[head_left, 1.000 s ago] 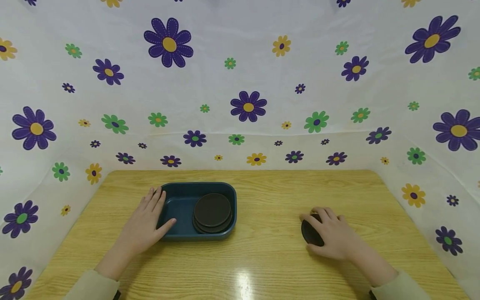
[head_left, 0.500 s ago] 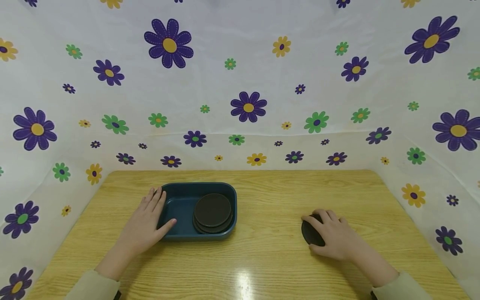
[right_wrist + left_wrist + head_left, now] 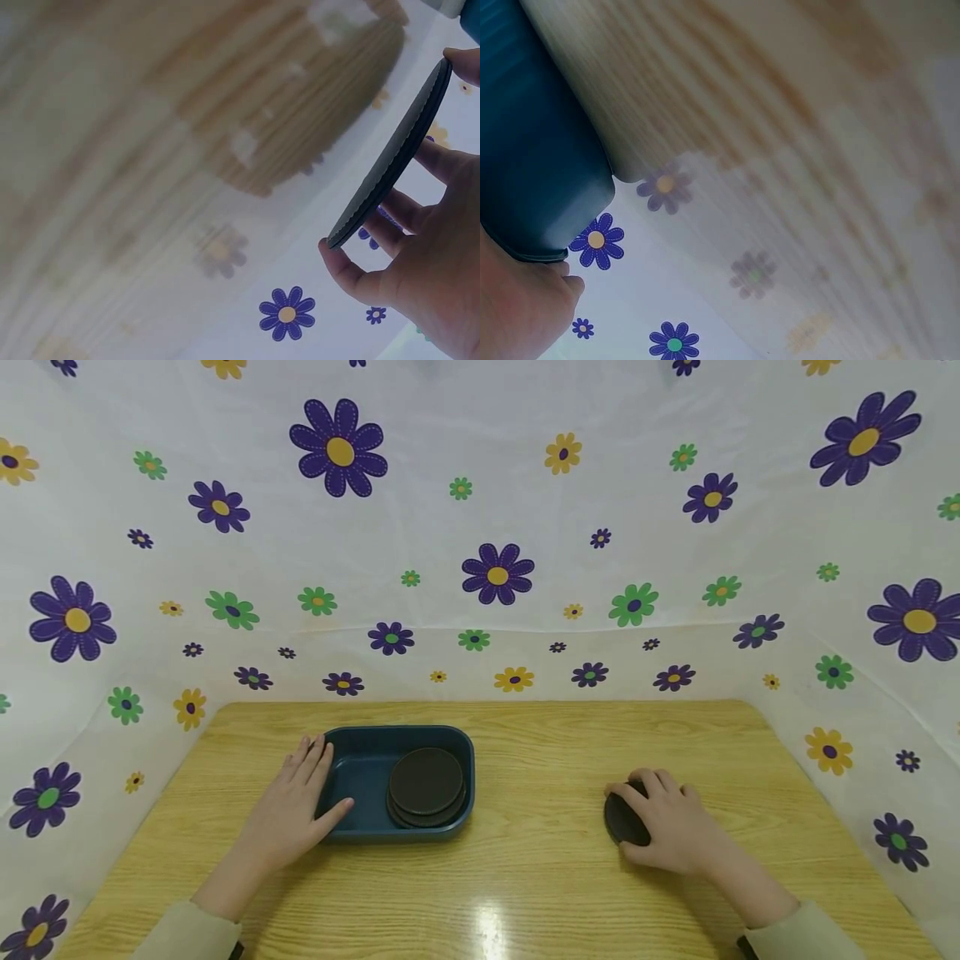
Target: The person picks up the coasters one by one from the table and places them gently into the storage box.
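Note:
On the left half of the table stands a dark blue rectangular bin [image 3: 358,785]. A stack of round black coasters [image 3: 426,781] lies in its right part. My left hand [image 3: 288,806] rests along the bin's left rim, fingers fairly straight, the thumb reaching over the front left corner. Far to the right, my right hand [image 3: 671,827] grips another black coaster [image 3: 621,821] by its edge. The right wrist view shows this coaster [image 3: 394,154] nearly edge-on between thumb and fingertips. The left wrist view shows the bin's underside or wall [image 3: 540,127] beside part of the hand.
A wooden table [image 3: 525,760] carries everything. White cloth [image 3: 420,527] with printed flowers encloses its back and sides. Bare wood lies between the bin and the right hand. A light glare [image 3: 489,927] falls near the front.
My right hand's fingers have shifted slightly over the coaster, which has tilted a little in the grip. The left hand, the bin and the stack stay in place.

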The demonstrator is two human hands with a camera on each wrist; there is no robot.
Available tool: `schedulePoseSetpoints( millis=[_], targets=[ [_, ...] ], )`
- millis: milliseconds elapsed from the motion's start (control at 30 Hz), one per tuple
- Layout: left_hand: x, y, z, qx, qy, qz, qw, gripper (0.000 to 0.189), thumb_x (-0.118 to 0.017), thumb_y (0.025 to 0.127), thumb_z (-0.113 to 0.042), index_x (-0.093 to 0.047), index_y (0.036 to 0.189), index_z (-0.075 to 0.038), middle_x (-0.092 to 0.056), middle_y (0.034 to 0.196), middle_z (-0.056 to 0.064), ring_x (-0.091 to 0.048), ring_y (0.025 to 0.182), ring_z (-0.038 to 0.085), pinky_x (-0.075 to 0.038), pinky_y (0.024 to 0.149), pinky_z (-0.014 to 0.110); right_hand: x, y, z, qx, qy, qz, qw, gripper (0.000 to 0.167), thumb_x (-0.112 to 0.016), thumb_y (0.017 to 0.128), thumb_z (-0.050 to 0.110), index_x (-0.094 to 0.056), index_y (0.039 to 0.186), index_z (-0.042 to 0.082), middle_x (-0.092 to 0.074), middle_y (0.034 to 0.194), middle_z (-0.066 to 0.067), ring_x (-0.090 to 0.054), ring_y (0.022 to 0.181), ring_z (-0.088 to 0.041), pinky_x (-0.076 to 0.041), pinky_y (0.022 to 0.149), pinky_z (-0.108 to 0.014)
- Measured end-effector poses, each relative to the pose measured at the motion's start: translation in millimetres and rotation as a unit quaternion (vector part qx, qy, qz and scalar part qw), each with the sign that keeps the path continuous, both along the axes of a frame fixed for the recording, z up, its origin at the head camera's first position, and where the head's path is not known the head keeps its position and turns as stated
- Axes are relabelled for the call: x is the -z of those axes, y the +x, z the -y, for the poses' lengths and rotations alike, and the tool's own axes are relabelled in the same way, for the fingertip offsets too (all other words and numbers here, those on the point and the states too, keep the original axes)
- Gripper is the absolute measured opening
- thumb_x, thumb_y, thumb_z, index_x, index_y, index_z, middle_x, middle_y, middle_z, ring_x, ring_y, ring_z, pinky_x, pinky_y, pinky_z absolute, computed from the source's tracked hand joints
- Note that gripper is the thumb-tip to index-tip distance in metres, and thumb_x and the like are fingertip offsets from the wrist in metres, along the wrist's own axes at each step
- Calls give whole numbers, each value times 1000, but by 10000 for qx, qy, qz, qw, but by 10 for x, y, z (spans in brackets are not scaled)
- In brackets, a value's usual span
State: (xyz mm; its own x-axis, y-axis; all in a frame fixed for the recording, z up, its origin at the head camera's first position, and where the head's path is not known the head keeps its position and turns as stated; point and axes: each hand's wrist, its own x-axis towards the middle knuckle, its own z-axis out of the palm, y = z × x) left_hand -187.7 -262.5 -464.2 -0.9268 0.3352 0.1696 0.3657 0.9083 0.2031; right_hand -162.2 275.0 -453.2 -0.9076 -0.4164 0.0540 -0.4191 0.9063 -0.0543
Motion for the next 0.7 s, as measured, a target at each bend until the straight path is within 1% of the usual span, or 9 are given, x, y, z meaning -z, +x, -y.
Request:
schedulePoseSetpoints(
  millis=[67,167,400,600,700],
  targets=[
    [5,-3,2,-7,-30,18,10000,91,-63,102,-52,-30,164,7,-23,174,27,-19,163,47,-24,132,62,-11,-15,16,-8,-13,-28,10000,76,-83,79,48,-61,145,18,-55,139,-19,-54,127,-41,-52,83,-68],
    [13,-11,6,-21,-79,58,10000,92,-62,103,-53,-30,164,7,-22,174,27,-20,163,48,-24,131,63,-38,-49,44,-35,-6,-102,9999,76,-83,80,47,-61,146,17,-55,140,-20,-55,127,-42,-53,84,-68],
    [24,-9,2,-55,-62,56,9999,91,-63,102,-52,-30,164,7,-22,175,27,-17,163,48,-24,131,65,-154,-160,155,-174,-75,-284,9994,73,-80,80,44,-62,146,18,-56,140,-19,-54,127,-41,-52,82,-63],
    [36,-15,12,-64,-110,47,9999,92,-62,102,-53,-30,164,7,-21,175,26,-18,163,47,-24,131,65,-253,-270,317,-369,-130,-213,9990,74,-78,83,44,-59,149,17,-53,143,-21,-53,128,-42,-50,90,-67],
    [33,-12,17,-62,-131,47,9999,92,-62,103,-54,-30,164,7,-21,175,26,-18,163,48,-24,131,65,-278,-322,415,-459,-158,-178,9987,74,-77,84,45,-58,151,17,-52,145,-21,-52,130,-42,-50,91,-66]
  ],
)
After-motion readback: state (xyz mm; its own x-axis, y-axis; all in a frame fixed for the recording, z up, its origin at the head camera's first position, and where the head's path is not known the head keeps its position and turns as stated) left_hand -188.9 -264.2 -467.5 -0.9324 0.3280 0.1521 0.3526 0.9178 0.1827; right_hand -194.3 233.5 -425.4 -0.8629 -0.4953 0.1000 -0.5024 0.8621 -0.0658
